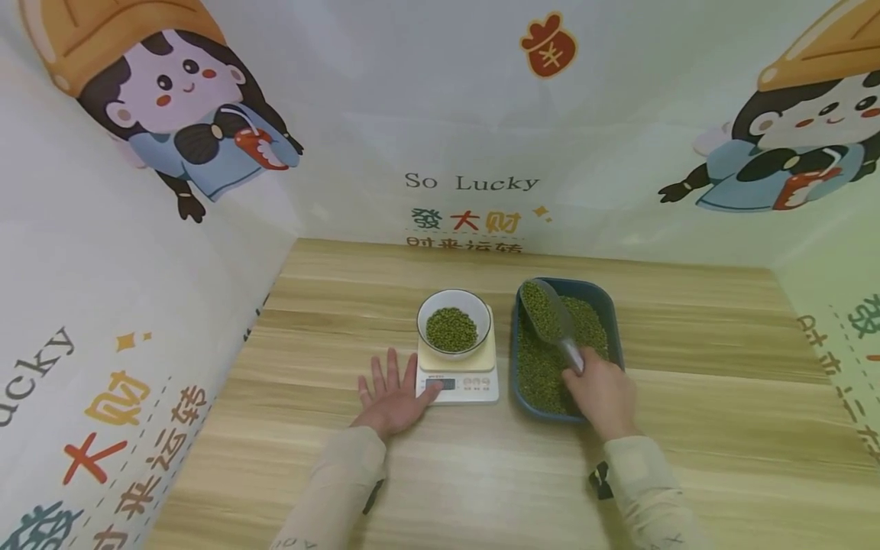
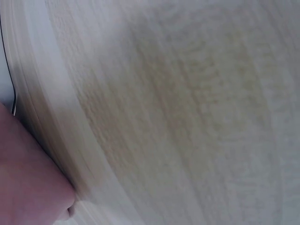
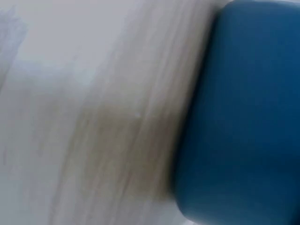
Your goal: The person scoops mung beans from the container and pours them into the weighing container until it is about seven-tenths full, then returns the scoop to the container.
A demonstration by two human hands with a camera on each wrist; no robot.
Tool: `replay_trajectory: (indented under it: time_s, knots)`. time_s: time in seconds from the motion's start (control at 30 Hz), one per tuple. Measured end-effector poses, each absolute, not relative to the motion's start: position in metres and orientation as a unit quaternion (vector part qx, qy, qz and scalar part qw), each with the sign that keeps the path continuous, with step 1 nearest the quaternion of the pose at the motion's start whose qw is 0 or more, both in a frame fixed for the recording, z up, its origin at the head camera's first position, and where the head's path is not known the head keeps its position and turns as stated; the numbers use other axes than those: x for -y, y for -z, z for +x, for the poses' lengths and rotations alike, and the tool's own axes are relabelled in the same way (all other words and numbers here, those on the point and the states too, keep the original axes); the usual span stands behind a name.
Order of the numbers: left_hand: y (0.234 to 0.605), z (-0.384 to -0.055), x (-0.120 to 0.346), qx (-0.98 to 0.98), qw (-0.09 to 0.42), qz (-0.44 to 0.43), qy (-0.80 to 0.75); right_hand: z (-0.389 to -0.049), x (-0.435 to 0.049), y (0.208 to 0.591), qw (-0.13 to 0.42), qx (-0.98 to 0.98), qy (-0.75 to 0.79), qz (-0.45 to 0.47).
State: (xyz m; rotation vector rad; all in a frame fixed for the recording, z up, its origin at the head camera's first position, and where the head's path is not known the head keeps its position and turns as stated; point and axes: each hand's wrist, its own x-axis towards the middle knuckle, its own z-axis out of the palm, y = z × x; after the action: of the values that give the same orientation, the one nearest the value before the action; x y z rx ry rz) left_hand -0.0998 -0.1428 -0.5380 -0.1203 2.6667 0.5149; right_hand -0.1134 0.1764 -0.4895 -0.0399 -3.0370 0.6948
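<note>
In the head view, my right hand (image 1: pixel 602 393) grips the handle of a grey scoop (image 1: pixel 567 336) over a blue tray (image 1: pixel 616 336) of green mung beans (image 1: pixel 580 325). Beans fill the scoop's bowl. Left of the tray is a kitchen scale (image 1: pixel 457 389) with a small display, bearing a white bowl (image 1: pixel 454 298) with a dark rim and a heap of mung beans inside. My left hand (image 1: pixel 395 401) lies beside the scale with fingers spread, its thumb over the display's edge. Part of that hand (image 2: pixel 33 183) shows in the left wrist view; the tray's side (image 3: pixel 243 112) fills the right of the right wrist view.
Everything stands on a wood-grain table (image 1: pixel 722 367). A printed white cloth (image 1: pixel 412 99) with cartoon figures and lettering rises behind the table and along both sides.
</note>
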Motion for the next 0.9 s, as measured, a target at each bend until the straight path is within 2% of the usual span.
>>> replay_trajectory:
  time_s: [0.53,0.9]
  knots:
    - [0.537,-0.1,0.143,-0.958,0.21,-0.045,-0.191,-0.125,-0.189,0.465,0.013,0.943,-0.331,0.04]
    - [0.532,-0.097,0.142,-0.958,0.209,-0.037,-0.191,-0.121,-0.191,0.427,0.02,0.947,-0.3,0.113]
